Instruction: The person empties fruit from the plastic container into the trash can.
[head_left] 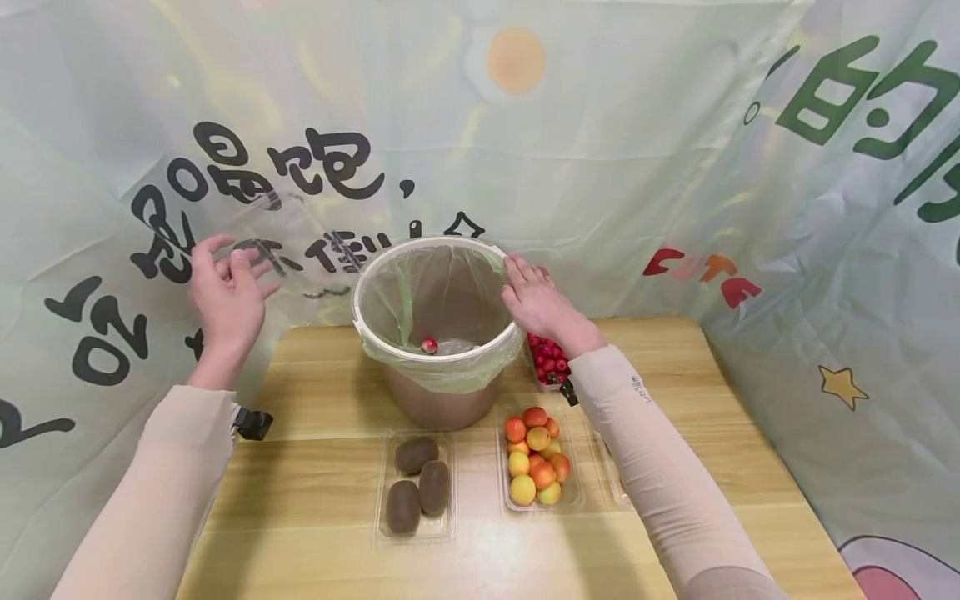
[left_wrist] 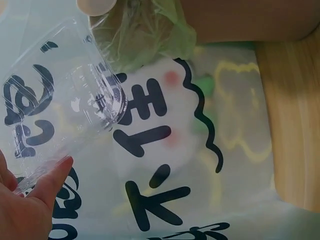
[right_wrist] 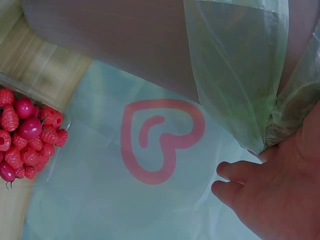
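My left hand point(head_left: 228, 292) is raised left of the bin, holding an empty clear plastic box point(left_wrist: 65, 95) by its edge; in the head view the box is faint against the backdrop. A brown bin point(head_left: 442, 404) stands at the back of the table, lined with a pale green bag point(head_left: 465, 377) folded over its white rim. Inside lie a small red-and-white fruit point(head_left: 429, 345) and something clear. My right hand point(head_left: 543, 304) rests on the bin's right rim, touching the bag, fingers mostly extended. Raspberries point(right_wrist: 30, 145) mixed with smooth red fruit sit in a box below that hand.
In front of the bin, a clear tray holds several kiwifruit point(head_left: 418, 487). Right of it, another tray holds several orange and yellow fruits point(head_left: 538, 457). A further clear tray point(head_left: 611, 467) is partly hidden by the right forearm. A printed cloth backdrop point(head_left: 600, 167) encloses the table point(head_left: 315, 492).
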